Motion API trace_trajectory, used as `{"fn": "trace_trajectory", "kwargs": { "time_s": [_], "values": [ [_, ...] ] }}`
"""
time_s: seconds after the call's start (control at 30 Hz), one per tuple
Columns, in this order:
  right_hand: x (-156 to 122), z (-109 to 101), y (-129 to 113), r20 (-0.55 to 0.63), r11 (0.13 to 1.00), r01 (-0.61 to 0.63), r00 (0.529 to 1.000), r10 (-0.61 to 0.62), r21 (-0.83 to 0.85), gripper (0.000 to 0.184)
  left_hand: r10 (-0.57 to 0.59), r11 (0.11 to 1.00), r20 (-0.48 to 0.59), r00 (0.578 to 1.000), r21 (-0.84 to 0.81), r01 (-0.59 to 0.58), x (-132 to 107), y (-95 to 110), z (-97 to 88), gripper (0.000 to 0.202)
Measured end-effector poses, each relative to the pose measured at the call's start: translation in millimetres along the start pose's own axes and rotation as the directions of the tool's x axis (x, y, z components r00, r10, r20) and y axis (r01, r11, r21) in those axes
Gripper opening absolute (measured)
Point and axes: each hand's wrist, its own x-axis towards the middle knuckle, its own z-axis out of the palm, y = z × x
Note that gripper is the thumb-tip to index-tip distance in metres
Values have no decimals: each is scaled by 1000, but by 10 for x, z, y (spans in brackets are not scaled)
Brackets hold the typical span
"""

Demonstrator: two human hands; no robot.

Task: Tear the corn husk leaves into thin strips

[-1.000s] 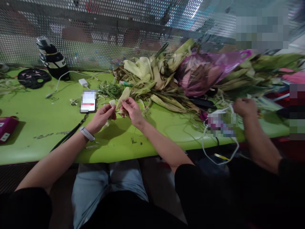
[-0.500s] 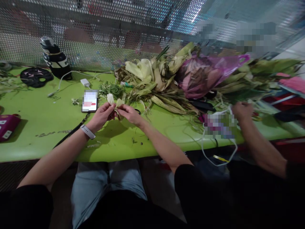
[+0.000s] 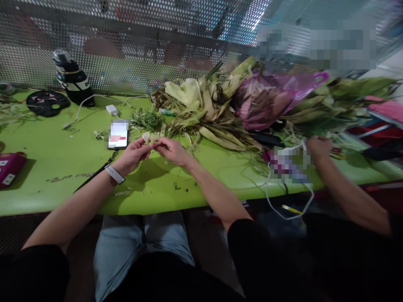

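Note:
My left hand [image 3: 131,153], with a white band on its wrist, and my right hand [image 3: 172,151] meet over the green table [image 3: 56,172]. Both pinch a small pale strip of corn husk [image 3: 150,137] between their fingertips, just above the tabletop. A phone [image 3: 118,134] lies flat just left of my left hand. A big heap of corn husks and leaves [image 3: 201,109] lies right behind my hands.
Another person's hand [image 3: 319,147] rests at the right by a white cable [image 3: 289,201]. A pink plastic bag [image 3: 267,100] sits on the husks. A dark bottle [image 3: 73,82], a black disc [image 3: 47,102], a white charger [image 3: 111,110] and a magenta box [image 3: 9,167] lie to the left. Perforated metal screen behind.
The husk piece between my fingers has become shorter and lower, from a long upright leaf to a small folded strip. My hands stayed in place; the other person's hand shifted slightly.

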Motion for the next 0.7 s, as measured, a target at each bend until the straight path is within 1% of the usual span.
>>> {"fn": "trace_trajectory", "kwargs": {
  "time_s": [0.07,0.13,0.23,0.33,0.4,0.5,0.57,0.63,0.7],
  "values": [
    [-2,-18,-17,-35,999,-1,999,0,-45,43,-5,1000,-7,1000,1,5,6,-12,-23,19],
    [-2,-20,-20,-45,1000,-21,999,22,17,43,-32,999,-23,999,-12,32,6,-14,-42,19],
    [-8,-11,-14,-26,986,-70,997,75,148,41,-66,998,-49,997,-17,66,1,-6,-50,19],
    [-26,3,-28,-15,973,-92,995,97,210,38,-41,999,-36,999,16,41,-9,-6,-36,20],
    [-43,17,-54,-12,975,-85,996,90,207,35,-21,999,-20,1000,38,22,-17,-14,-26,24],
    [-67,40,-99,-32,983,-68,997,75,171,29,0,998,-15,1000,61,1,-24,-27,-26,22],
    [-73,41,-117,-41,980,-85,995,94,183,24,24,996,-16,1000,84,-22,-20,-34,-37,22],
    [-66,27,-118,-32,956,-135,988,149,262,20,49,990,-16,999,130,-46,-11,-39,-53,23],
    [-46,8,-104,6,893,-200,976,217,403,23,54,980,-5,999,192,-52,0,-45,-67,24]
  ]
}}
